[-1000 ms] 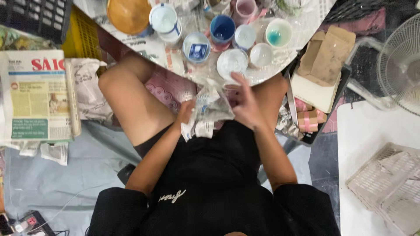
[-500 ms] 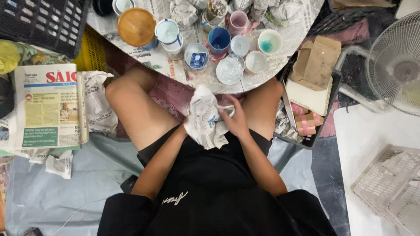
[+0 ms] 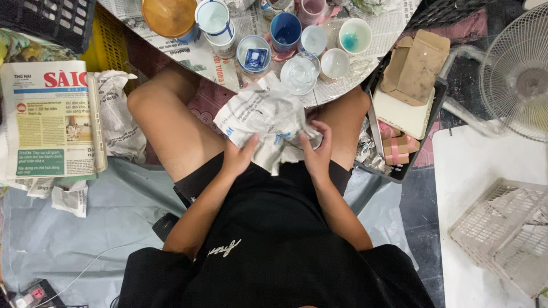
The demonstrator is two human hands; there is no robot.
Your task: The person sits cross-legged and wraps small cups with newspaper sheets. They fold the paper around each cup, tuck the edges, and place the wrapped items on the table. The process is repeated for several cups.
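I sit on the floor with a crumpled sheet of newspaper (image 3: pixel 265 122) in my lap. My left hand (image 3: pixel 238 157) grips its lower left part and my right hand (image 3: pixel 317 149) presses on its right side. Whatever lies inside the paper is hidden. Just beyond it is a round low table (image 3: pixel 228 63) covered in newsprint, with several small cups and bowls: a blue cup (image 3: pixel 285 31), a clear glass (image 3: pixel 299 74), a white cup (image 3: pixel 335 63), a turquoise-lined bowl (image 3: pixel 354 35) and a brown bowl (image 3: pixel 169 16).
A stack of newspapers (image 3: pixel 48 120) lies at the left with crumpled paper (image 3: pixel 117 117) beside it. A black bin (image 3: pixel 408 105) with cardboard boxes stands at the right. A fan (image 3: pixel 516 74) and a white basket (image 3: pixel 505 234) are further right. A dark crate (image 3: pixel 45 20) sits top left.
The newspaper sheet has spread wider over my lap and both hands have shifted lower on it. The view has moved a little nearer to the table.
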